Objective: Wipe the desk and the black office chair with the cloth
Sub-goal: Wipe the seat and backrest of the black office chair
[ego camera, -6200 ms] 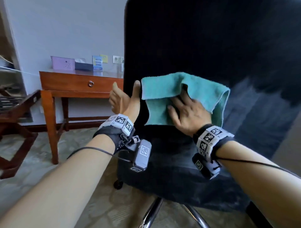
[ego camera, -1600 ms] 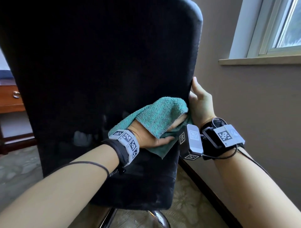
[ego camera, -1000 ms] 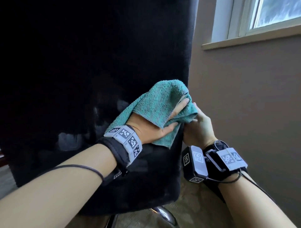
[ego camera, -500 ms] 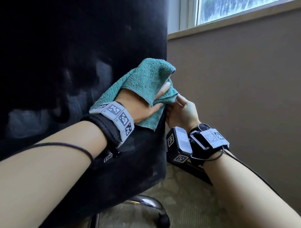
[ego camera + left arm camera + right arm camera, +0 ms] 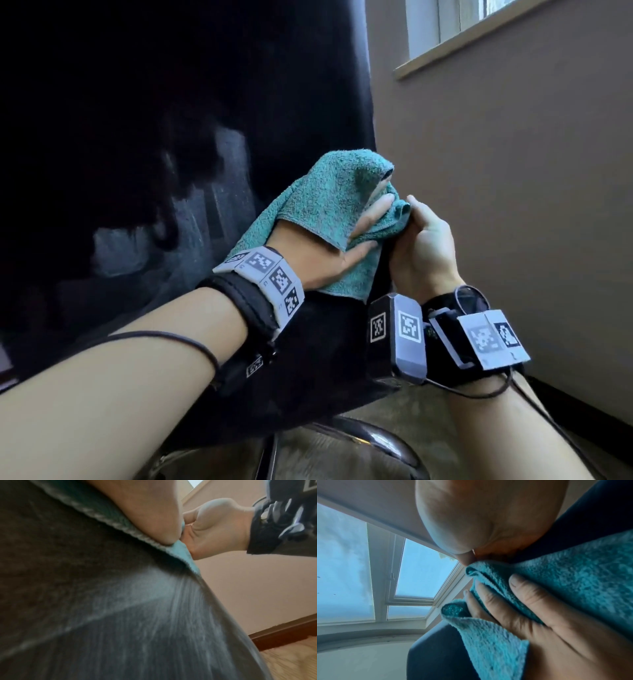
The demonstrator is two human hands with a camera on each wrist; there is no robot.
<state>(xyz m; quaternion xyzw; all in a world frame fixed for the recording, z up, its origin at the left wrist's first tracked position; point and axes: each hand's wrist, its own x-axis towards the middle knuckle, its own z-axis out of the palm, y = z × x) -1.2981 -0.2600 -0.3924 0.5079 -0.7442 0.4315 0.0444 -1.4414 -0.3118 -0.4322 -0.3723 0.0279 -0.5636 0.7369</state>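
The black office chair (image 5: 171, 137) fills the left of the head view, its back towards me. My left hand (image 5: 370, 219) grips the teal cloth (image 5: 329, 202) and presses it against the right edge of the chair back, the cloth folded over my knuckles. The right wrist view shows those fingers (image 5: 530, 608) sunk into the cloth's (image 5: 573, 581) folds. My right hand (image 5: 421, 246) is curled round the same edge from the far side, thumb tip touching the cloth. In the left wrist view, the right hand (image 5: 214, 527) sits just past the cloth's hem (image 5: 181, 549).
A beige wall (image 5: 513, 171) stands close on the right, with a window sill (image 5: 479, 41) above and a dark baseboard (image 5: 582, 404) below. The chair's chrome base (image 5: 376, 442) sits on patterned carpet under my wrists.
The cloth has passed from my right hand to my left and now sits at the chair back's right edge. My right hand, flat on that edge before, has curled round it.
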